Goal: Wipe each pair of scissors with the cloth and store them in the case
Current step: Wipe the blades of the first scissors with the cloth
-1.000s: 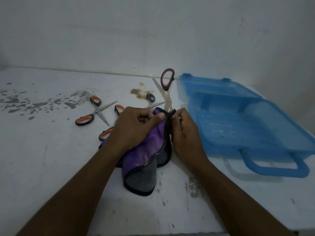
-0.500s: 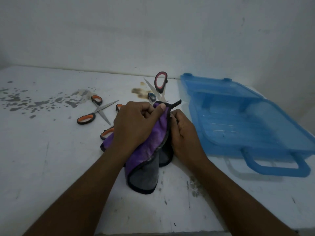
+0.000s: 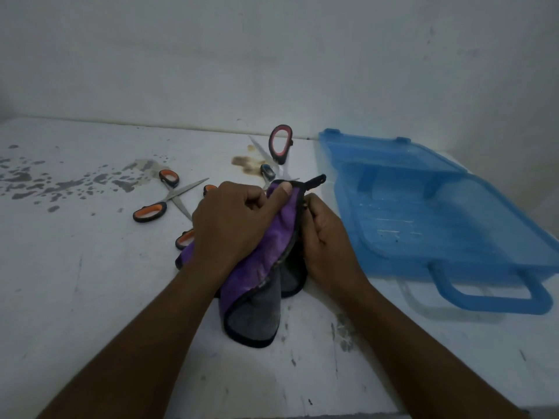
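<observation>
The left hand (image 3: 230, 225) has its fingers curled tight round the purple cloth (image 3: 269, 243), thumb pressed on top. The right hand (image 3: 328, 240) curls its fingers onto the cloth's dark edge. Red-handled scissors (image 3: 281, 158) stick out beyond both hands. Orange-handled scissors (image 3: 173, 197) lie open at left and the blue case (image 3: 423, 213) lies open at right, on a stained white worktop (image 3: 90, 297).
</observation>
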